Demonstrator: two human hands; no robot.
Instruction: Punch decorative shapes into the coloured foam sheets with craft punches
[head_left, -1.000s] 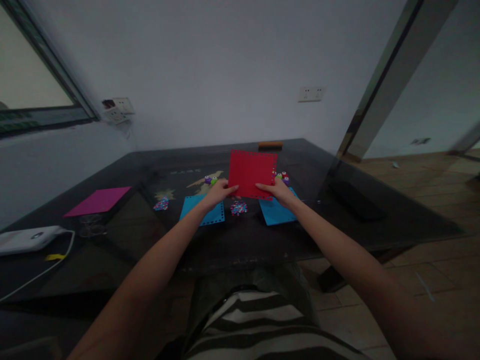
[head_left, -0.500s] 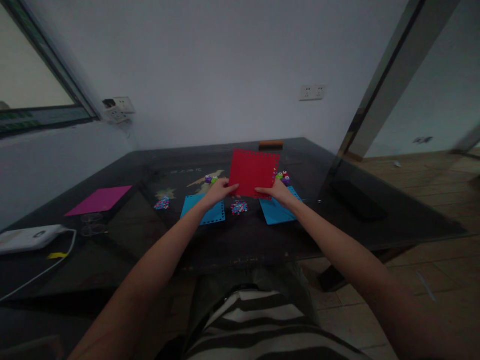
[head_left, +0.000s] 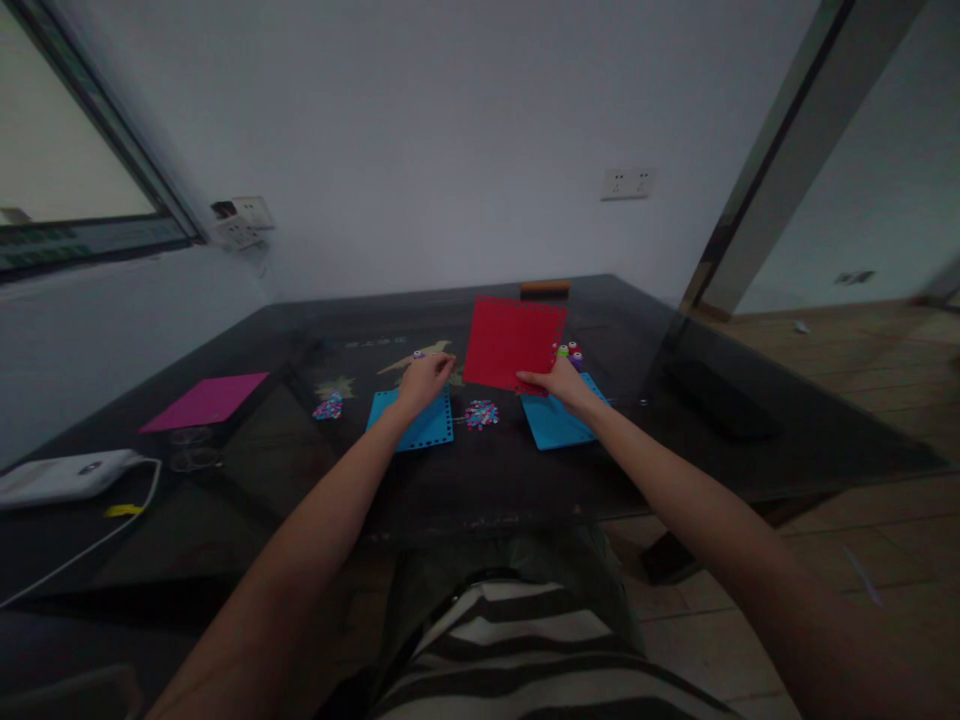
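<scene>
My right hand grips the lower right edge of a red sheet with punched holes along its edges, thumb on the near face. The sheet is held tilted above the table. My left hand is off the sheet, just left of it and over a blue sheet. Its fingers are drawn together, and whatever lies between them is hidden. A second blue sheet lies beneath my right hand. Between the blue sheets sits a pile of small coloured beads. Coloured balls with eyes show behind my right hand.
Another bead pile lies to the left, near a magenta sheet, clear-rimmed glasses and a white device with a cable. A brown roll-like object is at the back. A dark flat object lies on the right.
My left hand has let go of the red sheet and moved slightly left, away from its edge. My right hand still holds the sheet.
</scene>
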